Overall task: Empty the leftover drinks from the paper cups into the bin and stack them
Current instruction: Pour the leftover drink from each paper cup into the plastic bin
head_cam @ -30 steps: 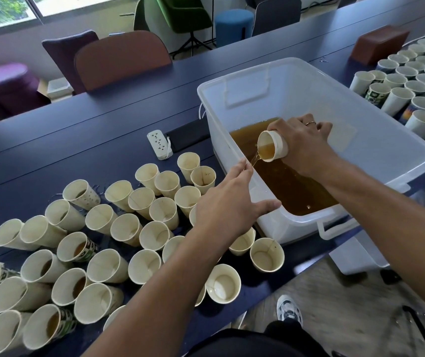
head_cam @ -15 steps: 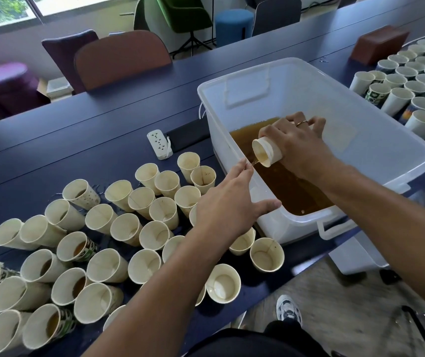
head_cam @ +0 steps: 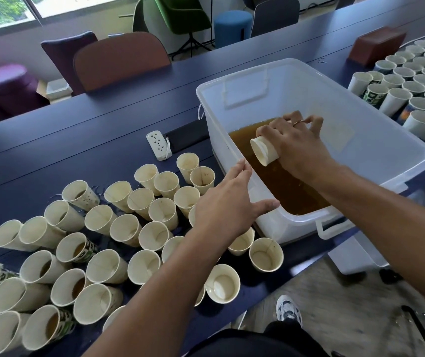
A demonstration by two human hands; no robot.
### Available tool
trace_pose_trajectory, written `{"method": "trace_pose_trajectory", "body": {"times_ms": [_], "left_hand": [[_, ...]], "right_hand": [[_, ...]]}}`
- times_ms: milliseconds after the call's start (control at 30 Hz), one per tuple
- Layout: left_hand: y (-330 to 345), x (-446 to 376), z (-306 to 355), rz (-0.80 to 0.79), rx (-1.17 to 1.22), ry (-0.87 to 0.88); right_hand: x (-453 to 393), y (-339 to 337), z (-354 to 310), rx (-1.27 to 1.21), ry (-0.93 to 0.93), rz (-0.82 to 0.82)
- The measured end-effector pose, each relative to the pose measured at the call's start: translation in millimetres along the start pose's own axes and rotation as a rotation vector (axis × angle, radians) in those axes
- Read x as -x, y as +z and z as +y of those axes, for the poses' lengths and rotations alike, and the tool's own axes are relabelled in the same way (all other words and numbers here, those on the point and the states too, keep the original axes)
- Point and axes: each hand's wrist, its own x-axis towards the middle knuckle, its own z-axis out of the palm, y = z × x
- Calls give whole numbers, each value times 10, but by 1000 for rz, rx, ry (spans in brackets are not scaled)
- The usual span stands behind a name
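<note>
One translucent plastic bin (head_cam: 391, 140) holding brown liquid (head_cam: 283, 186). Right hand (head_cam: 292, 143) grips one white paper cup (head_cam: 264, 149), tipped mouth-down beneath its fingers. Left hand (head_cam: 228, 202), fingers straight, rests on the bin rim. Roughly forty ribbed-rim paper cups (head_cam: 118, 228) left of them on the navy bench (head_cam: 77, 150); some hold dregs.

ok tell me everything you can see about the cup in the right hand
The cup is a plain off-white paper one with a rolled rim. It is tipped mouth down and to the left over the brown liquid in the clear plastic bin. The right hand grips its base end; no stream shows at its mouth.
</note>
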Motion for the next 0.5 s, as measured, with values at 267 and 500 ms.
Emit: {"method": "trace_pose_trajectory", "body": {"times_ms": [267, 500], "left_hand": [[7, -9, -7, 2, -3, 2], [-13, 1, 4, -3, 7, 5]], "right_hand": [[10, -21, -38, 85, -23, -38], [14, -18, -27, 109, 5, -55]]}}
